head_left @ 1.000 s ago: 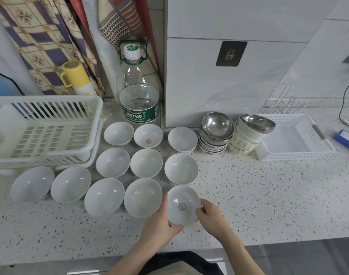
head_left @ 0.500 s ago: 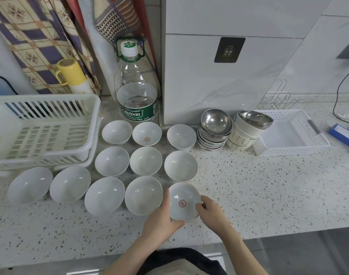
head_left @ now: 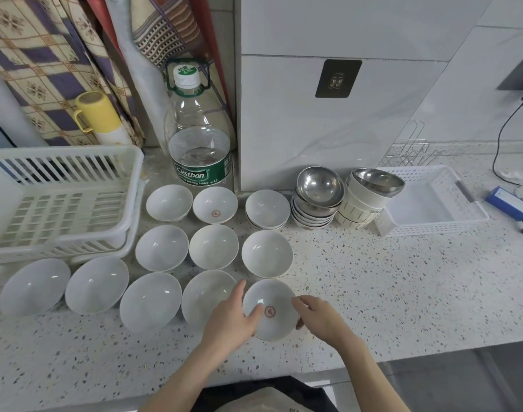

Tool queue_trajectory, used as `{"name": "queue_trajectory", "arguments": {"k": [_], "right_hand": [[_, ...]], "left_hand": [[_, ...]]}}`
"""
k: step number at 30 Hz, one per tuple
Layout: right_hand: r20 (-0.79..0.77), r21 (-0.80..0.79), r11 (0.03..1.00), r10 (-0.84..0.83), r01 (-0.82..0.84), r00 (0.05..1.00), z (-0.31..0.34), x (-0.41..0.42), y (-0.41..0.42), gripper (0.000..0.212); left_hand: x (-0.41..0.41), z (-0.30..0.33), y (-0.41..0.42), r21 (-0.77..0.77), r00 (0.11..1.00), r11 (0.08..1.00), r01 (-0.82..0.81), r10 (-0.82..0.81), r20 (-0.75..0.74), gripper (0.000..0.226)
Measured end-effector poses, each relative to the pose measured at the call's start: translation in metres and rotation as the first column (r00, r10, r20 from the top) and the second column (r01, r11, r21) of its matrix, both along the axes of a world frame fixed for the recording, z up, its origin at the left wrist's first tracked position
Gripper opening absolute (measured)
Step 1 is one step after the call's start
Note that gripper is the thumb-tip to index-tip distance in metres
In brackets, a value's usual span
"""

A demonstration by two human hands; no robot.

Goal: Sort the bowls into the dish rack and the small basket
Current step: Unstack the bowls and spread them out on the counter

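Bowls cover a speckled countertop (head_left: 373, 292) as a person sorts them by hand. At far left sits the white slatted dish rack (head_left: 58, 200), with a yellow-capped flask (head_left: 101, 118) standing behind it against patterned cloth (head_left: 46, 63). Just in front of the rack, four large white bowls (head_left: 96, 283) stand in a row along the counter's near side. Behind them are three more white bowls (head_left: 214, 246) side by side, and behind those a back row of smaller ones, the middle one (head_left: 215, 204) bearing a red mark inside. A large clear water bottle (head_left: 199, 144) with a green label stands behind that row.

Toward the near edge, the left hand (head_left: 232, 318) grips the small marked bowl (head_left: 270, 309), thumb curled over its rim into the bowl and fingers spread along the outside. The right hand (head_left: 321, 318) holds the same bowl's opposite rim with lightly curled fingers. The bowl sits at the right end of the front row, close to the counter surface; whether it rests on it cannot be told.

Further right stand a stack of steel bowls (head_left: 318, 197) and a leaning stack of cream bowls (head_left: 365, 200) topped by a steel one. Beside them lies the small basket (head_left: 432, 230), white and shallow. A blue box (head_left: 508, 202) lies at far right.
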State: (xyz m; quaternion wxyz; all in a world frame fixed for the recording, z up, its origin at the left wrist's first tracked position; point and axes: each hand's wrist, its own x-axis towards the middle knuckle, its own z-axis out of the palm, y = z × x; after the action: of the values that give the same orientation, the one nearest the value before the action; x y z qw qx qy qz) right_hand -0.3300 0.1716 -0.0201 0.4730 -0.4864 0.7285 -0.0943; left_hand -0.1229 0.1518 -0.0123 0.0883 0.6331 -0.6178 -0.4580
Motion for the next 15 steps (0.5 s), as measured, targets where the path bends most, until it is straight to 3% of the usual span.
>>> {"name": "queue_trajectory", "arguments": {"k": [5, 10, 15], "right_hand": [[-0.112, -0.163, 0.974, -0.179, 0.16, 0.977, 0.02, -0.023, -0.036, 0.034], [-0.063, -0.367, 0.848, -0.432, 0.382, 0.9, 0.049, -0.05, -0.082, 0.027], [-0.088, -0.453, 0.771, -0.539, 0.448, 0.838, 0.066, -0.074, -0.124, 0.046]], "left_hand": [[-0.012, 0.009, -0.055, -0.049, 0.979, 0.986, -0.161, 0.153, -0.135, 0.049], [-0.034, 0.014, -0.128, -0.087, 0.959, 0.964, -0.252, 0.237, -0.156, 0.06], [-0.046, 0.004, -0.181, -0.087, 0.971, 0.968, -0.235, 0.238, 0.032, 0.065]]}}
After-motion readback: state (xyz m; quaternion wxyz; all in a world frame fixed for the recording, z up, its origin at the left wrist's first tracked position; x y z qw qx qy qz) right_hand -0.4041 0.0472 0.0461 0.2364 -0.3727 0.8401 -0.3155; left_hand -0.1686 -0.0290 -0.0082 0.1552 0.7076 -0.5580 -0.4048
